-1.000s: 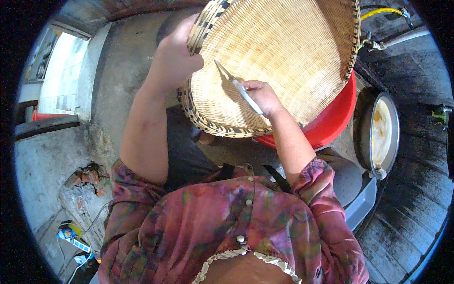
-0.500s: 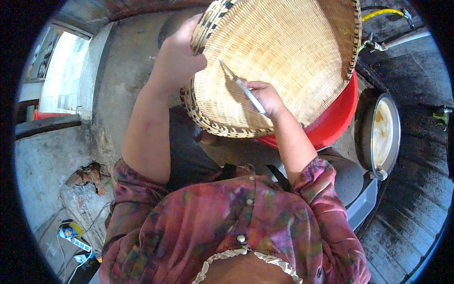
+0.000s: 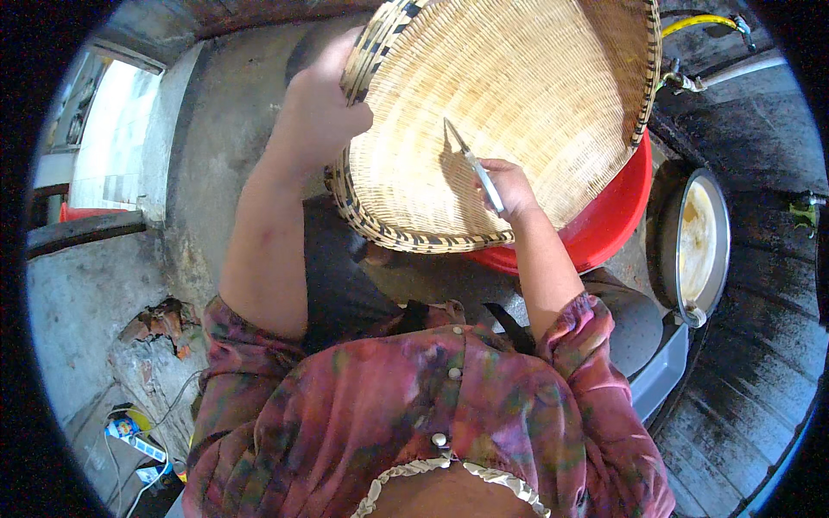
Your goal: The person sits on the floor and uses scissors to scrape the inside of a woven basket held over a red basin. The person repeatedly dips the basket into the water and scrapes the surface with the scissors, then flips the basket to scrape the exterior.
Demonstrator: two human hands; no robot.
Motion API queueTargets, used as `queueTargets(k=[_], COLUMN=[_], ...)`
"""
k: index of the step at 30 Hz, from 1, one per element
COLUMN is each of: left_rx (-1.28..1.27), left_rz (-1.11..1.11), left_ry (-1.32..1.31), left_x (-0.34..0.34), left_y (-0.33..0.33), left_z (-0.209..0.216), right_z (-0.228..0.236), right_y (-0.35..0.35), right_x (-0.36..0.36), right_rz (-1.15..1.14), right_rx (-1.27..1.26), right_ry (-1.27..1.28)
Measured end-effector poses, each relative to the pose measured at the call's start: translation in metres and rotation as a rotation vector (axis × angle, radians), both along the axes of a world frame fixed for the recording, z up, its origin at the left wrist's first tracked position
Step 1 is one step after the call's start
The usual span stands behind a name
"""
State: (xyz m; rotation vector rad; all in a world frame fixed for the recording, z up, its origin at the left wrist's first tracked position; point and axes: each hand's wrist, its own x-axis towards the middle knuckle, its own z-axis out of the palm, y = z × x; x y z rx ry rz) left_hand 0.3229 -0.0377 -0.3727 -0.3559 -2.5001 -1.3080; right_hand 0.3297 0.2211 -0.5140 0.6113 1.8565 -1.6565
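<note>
A large woven basket of pale straw, its rim banded in black, is tilted up with its inside facing me. My left hand is closed round the rim at the basket's left side, thumb inside. In my right hand is a small knife with a light handle and a narrow pointed blade. The blade points up and to the left over the weave, casting a shadow there; whether its tip touches I cannot tell. Behind and below the basket stands a red basin, partly hidden by it.
On the right, a wide metal pan leans near a dark, stained wall. A yellow hose and a tap are at the upper right. A grey tray lies by my right knee. At the lower left are a power strip and cables.
My right hand has moved the knife to the right and slightly down across the basket, and the blade now points more steeply upward. The left hand keeps its hold, shifted slightly left with the rim.
</note>
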Motion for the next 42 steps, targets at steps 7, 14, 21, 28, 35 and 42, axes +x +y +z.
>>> queueTargets(k=[7,14,21,28,35,42], left_rx=[0.0,-0.004,-0.066,0.005,-0.04,-0.031], left_rz=[0.011,0.011,0.006,-0.02,-0.004,0.002], left_ry=[-0.034,-0.019,-0.069,-0.066,-0.029,-0.104], left_x=[0.0,0.0,0.001,-0.001,0.0,-0.001], left_y=[0.0,0.001,0.002,-0.001,0.0,0.003], left_z=[-0.003,0.0,0.006,-0.002,0.0,0.004], right_z=[0.008,-0.01,-0.008,-0.023,-0.009,-0.013], right_y=[-0.02,0.013,-0.007,0.031,0.017,0.032], right_x=[-0.014,-0.005,-0.011,-0.019,-0.043,-0.035], right_rz=[0.028,-0.071,-0.029,-0.127,-0.111,-0.095], right_rx=[-0.084,-0.067,-0.123,-0.147,-0.128,0.014], right_ry=[0.065,-0.012,0.067,0.121,0.124,0.164])
